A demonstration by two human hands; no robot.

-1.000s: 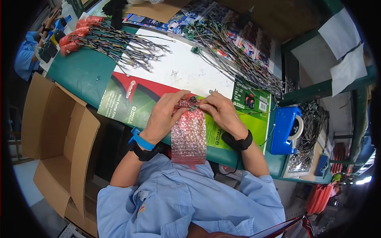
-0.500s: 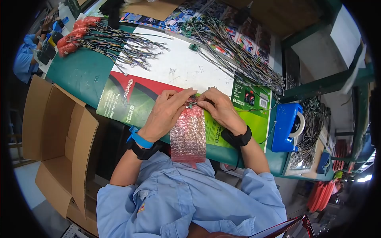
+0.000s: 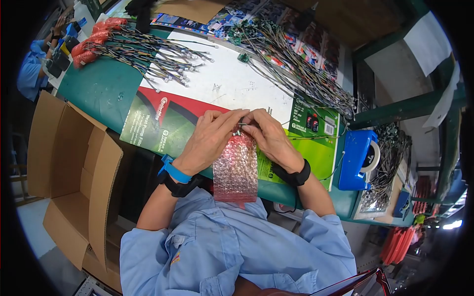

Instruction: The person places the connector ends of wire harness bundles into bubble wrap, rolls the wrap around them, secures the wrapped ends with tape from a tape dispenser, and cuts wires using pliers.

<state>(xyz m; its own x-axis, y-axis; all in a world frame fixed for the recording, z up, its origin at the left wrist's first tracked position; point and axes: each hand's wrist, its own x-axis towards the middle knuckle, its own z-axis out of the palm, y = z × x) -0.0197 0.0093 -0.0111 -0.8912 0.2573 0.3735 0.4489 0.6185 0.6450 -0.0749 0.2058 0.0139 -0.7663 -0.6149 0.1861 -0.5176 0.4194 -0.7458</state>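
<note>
Nearest my camera is the blue shirt (image 3: 217, 237), with a pink bubble wrap strip (image 3: 235, 170) just in front. I see the strip's long axis running straight away from the wearer: the near end reaches past the edge of the counter (image 3: 94, 93), the far end lies between the hands, over a printed sheet (image 3: 153, 123). It looks translucent, shiny and dimpled, redder farther up. At its far end I make out a small green part (image 3: 237, 132), mostly covered. The left hand (image 3: 210, 138) has its fingers close together, stretched toward it; the right hand (image 3: 271, 135) bends thumb and fingers inward. What they pinch, I can't tell. Beyond lie cable bundles (image 3: 301, 69).
</note>
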